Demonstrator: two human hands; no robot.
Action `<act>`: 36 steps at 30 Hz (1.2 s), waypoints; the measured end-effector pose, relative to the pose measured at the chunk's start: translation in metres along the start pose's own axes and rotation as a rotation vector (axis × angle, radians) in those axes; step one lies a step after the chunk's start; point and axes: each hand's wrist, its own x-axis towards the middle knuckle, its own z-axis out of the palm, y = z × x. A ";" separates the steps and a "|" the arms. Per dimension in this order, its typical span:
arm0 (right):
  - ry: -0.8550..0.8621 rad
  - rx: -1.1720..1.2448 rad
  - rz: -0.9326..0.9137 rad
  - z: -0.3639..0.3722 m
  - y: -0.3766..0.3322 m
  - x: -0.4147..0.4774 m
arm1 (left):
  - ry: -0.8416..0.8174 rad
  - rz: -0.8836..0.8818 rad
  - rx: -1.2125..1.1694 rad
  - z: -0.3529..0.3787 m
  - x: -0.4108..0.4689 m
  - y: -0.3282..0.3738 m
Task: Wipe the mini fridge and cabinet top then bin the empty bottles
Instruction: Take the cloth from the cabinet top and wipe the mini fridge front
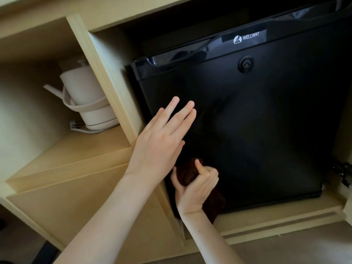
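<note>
The right hand (196,184) curls its fingers and thumb round a bunched dark brown cloth (185,172), holding it at the lower left corner of the black mini fridge (257,130) door. Just above, the left hand (162,138) is spread flat, fingers straight and close together, over the door (whether it touches is unclear). The fridge, marked WELLWAY with a round lock (244,64) near its top, sits in a light wooden cabinet (106,82). A cream electric kettle (85,96) stands in the compartment to its left.

A pale wooden cabinet (106,77) fills the frame. A white kettle (85,98) stands on its shelf (76,149) at left. A black fridge (247,121) sits in the right compartment.
</note>
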 end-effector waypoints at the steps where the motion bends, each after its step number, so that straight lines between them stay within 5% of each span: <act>1: 0.022 0.012 -0.006 0.004 -0.005 0.007 | 0.005 -0.001 -0.006 0.000 0.000 0.000; 13: -0.191 -0.083 -0.098 -0.015 0.027 -0.029 | 0.011 -0.007 0.037 0.002 0.001 0.001; 36: -0.052 -0.078 -0.096 -0.085 0.109 0.110 | 0.046 -0.025 0.072 0.027 0.029 0.033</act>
